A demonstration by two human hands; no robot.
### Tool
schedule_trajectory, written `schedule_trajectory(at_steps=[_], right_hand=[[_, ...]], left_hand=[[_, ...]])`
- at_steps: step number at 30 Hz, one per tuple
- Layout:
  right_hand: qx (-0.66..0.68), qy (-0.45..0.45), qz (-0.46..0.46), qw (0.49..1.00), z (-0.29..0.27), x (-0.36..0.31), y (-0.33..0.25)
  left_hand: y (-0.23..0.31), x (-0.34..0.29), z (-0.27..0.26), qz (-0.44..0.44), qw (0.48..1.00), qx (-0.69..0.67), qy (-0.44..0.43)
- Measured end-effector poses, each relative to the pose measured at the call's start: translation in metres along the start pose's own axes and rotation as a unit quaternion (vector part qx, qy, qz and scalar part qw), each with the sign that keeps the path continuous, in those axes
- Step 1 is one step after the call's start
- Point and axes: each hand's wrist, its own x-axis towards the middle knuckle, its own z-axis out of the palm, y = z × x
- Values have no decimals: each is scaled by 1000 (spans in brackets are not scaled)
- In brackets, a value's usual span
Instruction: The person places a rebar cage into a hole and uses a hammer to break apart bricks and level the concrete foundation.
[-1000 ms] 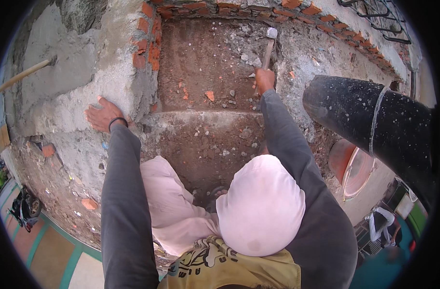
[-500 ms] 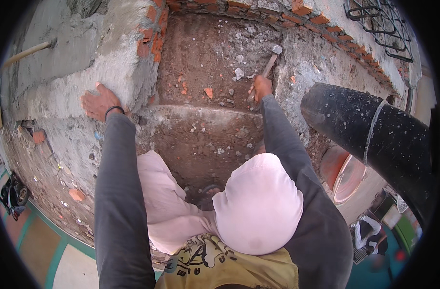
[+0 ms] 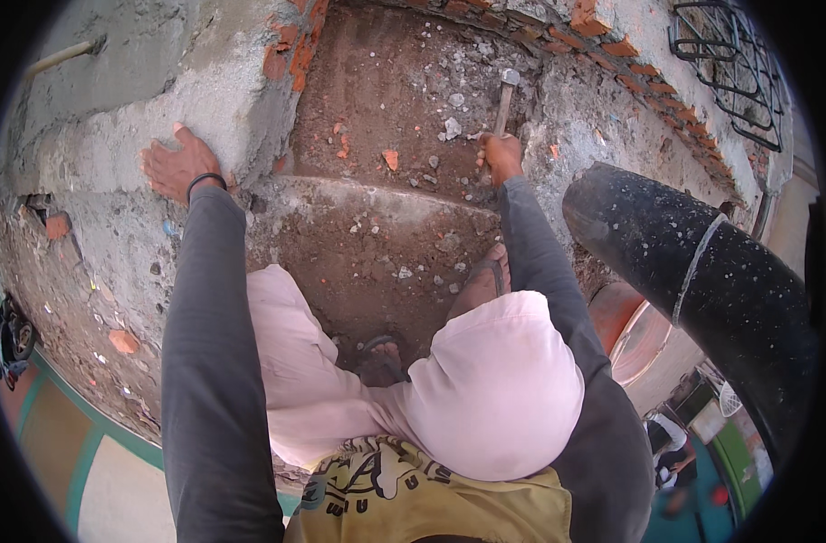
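My right hand [image 3: 501, 157] is closed round the wooden handle of a hammer [image 3: 504, 101], whose metal head points away from me. The hammer is over the right side of a dug-out dirt recess [image 3: 358, 100], but I cannot tell whether it touches the rubble there. Grey stone chips [image 3: 451, 128] and an orange brick fragment [image 3: 390, 160] lie to its left. My left hand [image 3: 179, 165], with a dark band at the wrist, rests with fingers spread on the rough concrete ledge [image 3: 87, 158]. It holds nothing.
A large black pipe [image 3: 675, 217] juts in from the right, above an orange tub [image 3: 632, 328]. Broken brickwork [image 3: 580, 41] borders the recess. A steel rebar cage [image 3: 725, 68] stands at the far right. My sandalled feet [image 3: 487, 276] are in the lower dirt step.
My right hand has turned the hammer from leaning right to nearly straight ahead. My left hand stays on the ledge. The view has shifted slightly, and more of my feet shows.
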Motion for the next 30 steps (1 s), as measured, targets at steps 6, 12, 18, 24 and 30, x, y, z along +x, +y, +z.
schedule_trajectory(at_steps=[6, 12, 18, 24, 30], right_hand=[[72, 10, -158, 985, -43, -71, 13], [-111, 34, -148, 982, -96, -62, 22], [47, -64, -58, 995, -80, -59, -5], [161, -67, -312, 934, -39, -100, -41], [-93, 58, -344, 932, 36, -99, -65]], left_hand=[[-9, 6, 6, 1, 1000, -17, 9], [-8, 7, 13, 37, 998, -50, 21], [-26, 12, 15, 49, 996, -64, 31], [2, 3, 20, 39, 997, -59, 21], [-10, 9, 6, 10, 1000, -14, 14]])
